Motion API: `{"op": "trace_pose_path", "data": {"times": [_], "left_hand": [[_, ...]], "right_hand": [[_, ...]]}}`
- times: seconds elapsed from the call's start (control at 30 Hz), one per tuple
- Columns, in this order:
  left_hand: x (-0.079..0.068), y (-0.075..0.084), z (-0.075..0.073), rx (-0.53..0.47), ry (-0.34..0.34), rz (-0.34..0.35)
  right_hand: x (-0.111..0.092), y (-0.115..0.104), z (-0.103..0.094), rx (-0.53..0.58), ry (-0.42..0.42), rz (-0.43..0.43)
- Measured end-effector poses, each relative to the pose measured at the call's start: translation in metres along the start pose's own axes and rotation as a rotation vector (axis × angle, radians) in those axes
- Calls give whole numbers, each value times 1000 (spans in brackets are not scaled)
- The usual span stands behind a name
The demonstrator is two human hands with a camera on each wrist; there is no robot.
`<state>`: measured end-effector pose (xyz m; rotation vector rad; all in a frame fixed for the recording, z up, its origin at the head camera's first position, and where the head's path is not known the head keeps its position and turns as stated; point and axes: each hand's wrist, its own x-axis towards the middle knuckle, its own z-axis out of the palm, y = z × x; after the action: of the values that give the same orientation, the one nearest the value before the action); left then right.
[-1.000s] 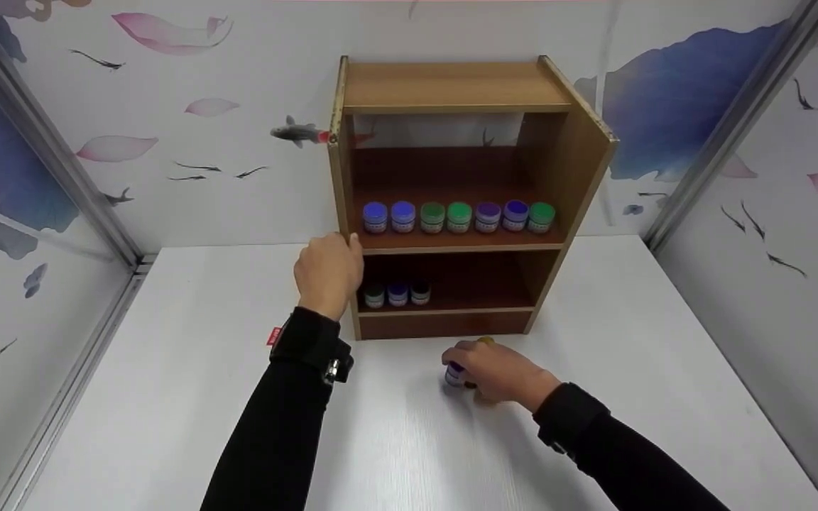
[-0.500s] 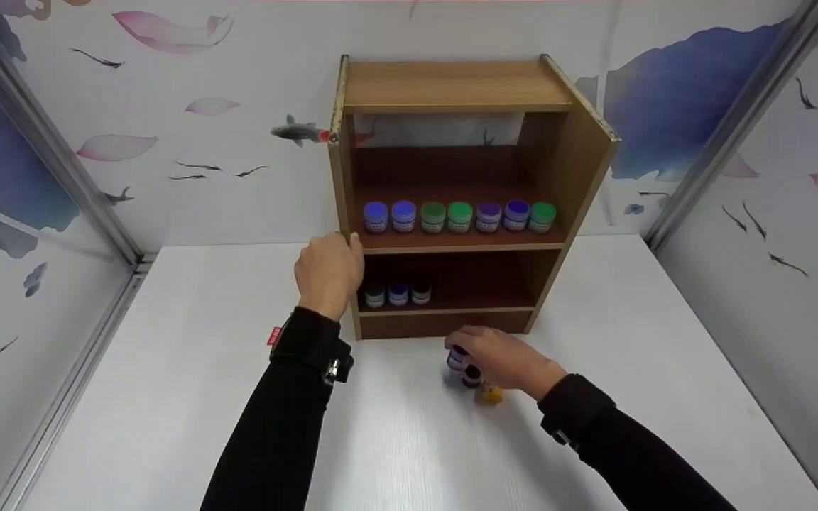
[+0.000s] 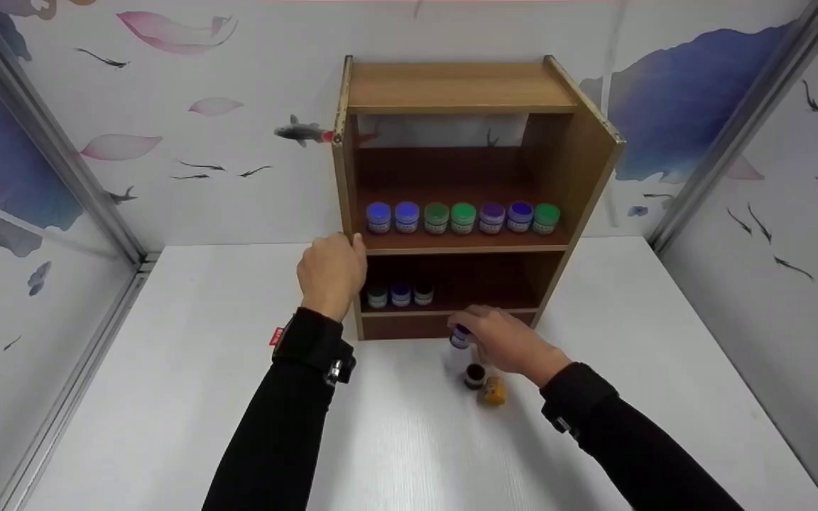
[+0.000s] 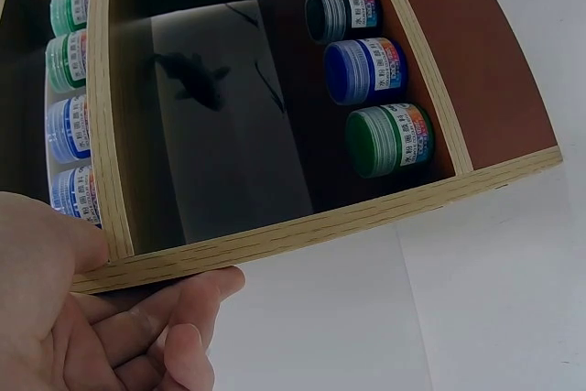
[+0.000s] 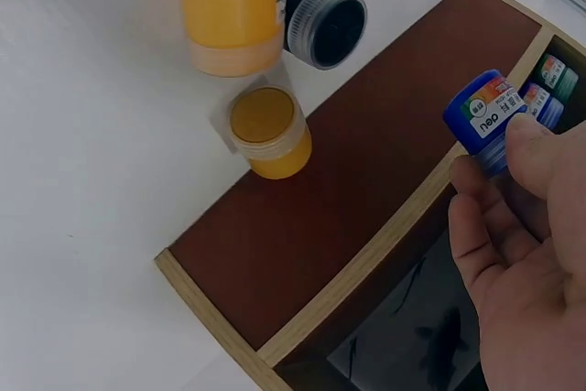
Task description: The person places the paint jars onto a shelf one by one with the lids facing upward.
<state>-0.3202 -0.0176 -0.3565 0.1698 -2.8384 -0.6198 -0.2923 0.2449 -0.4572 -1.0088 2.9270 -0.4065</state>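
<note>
My left hand [image 3: 331, 273] grips the left side panel of a small wooden shelf [image 3: 460, 86]. In the left wrist view the thumb side lies at the panel's front edge and curled fingers [image 4: 188, 341] show on its outer side. My right hand [image 3: 512, 341] pinches a blue paint jar [image 5: 485, 114] between thumb and fingers, raised off the table in front of the shelf's base. Below that hand, a black jar [image 3: 475, 376] and a yellow jar [image 3: 494, 390] lie on the table. The right wrist view also shows a second yellow jar [image 5: 270, 130] close to the shelf's base.
Several blue, green and purple jars stand in a row on the upper shelf board [image 3: 466, 250]. Three jars [image 3: 400, 295] stand at the left of the lower compartment. The white table [image 3: 409, 454] is bounded by patterned walls with metal corner posts [image 3: 728, 128].
My right hand has lifted the blue jar off the table and moved it toward the shelf, uncovering the black and yellow jars. My left hand has stayed on the side panel.
</note>
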Motion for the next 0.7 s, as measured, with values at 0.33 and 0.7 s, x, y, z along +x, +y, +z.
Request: {"op": "trace_pose_path", "data": {"times": [0.33,0.7], "left_hand": [[0,-1,0,-4,-5,-8],[0,1,0,-20,-7,-19]], "right_hand": [[13,-2,-7,7,53,67],[29,4,-15,26,95,117]]}}
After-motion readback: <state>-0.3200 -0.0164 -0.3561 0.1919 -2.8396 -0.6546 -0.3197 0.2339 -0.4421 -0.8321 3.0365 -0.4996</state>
